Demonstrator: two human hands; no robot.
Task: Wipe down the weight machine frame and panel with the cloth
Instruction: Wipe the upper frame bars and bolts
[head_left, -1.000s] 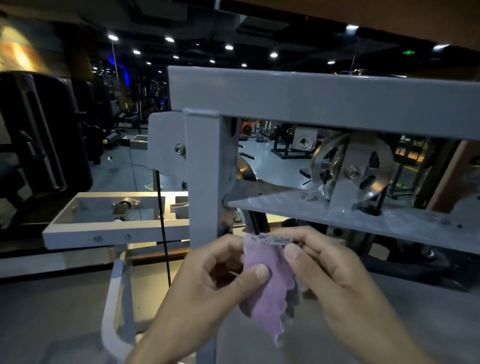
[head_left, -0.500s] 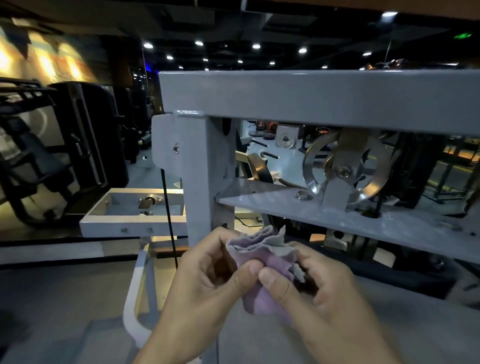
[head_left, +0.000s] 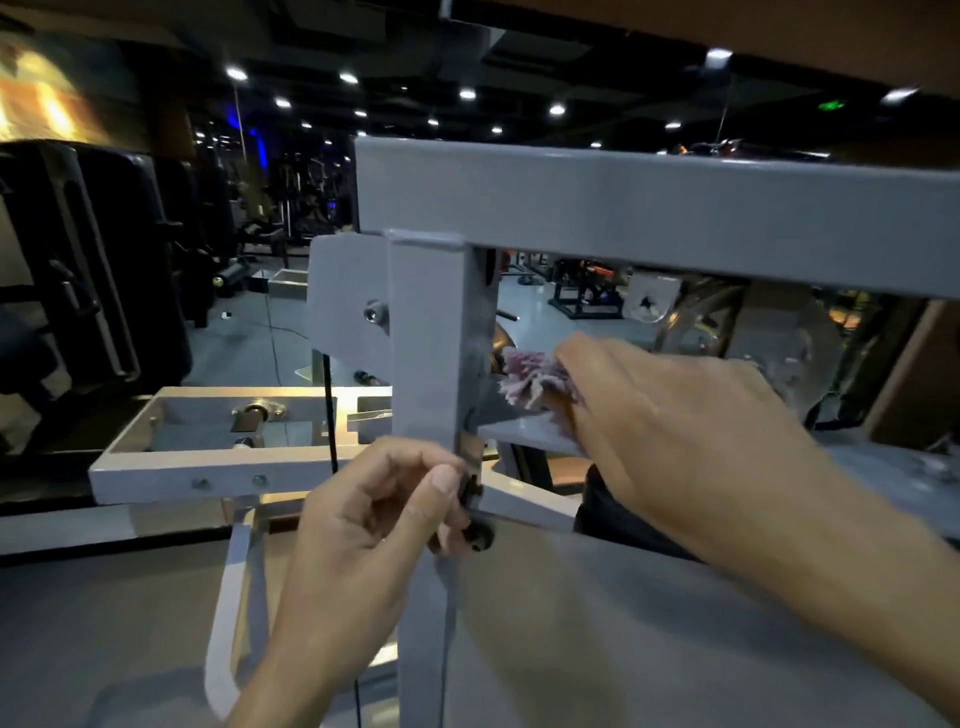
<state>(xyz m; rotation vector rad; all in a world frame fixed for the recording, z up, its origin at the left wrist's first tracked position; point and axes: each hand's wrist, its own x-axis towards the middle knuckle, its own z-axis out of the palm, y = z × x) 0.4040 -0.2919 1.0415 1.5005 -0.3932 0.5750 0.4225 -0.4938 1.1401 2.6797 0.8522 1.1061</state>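
Bunched purple cloth (head_left: 535, 382) gripped in right hand (head_left: 670, 415), pressed onto the inner corner where grey panel (head_left: 524, 434) meets frame upright (head_left: 431, 338), likely for wiping the joint; left hand (head_left: 363, 525) loosely curled, holding nothing, beside the upright.

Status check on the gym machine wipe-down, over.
Right hand grips purple cloth, pressing it at the grey upright post. Left hand loosely curled, empty, beside the post. Nothing blocking.
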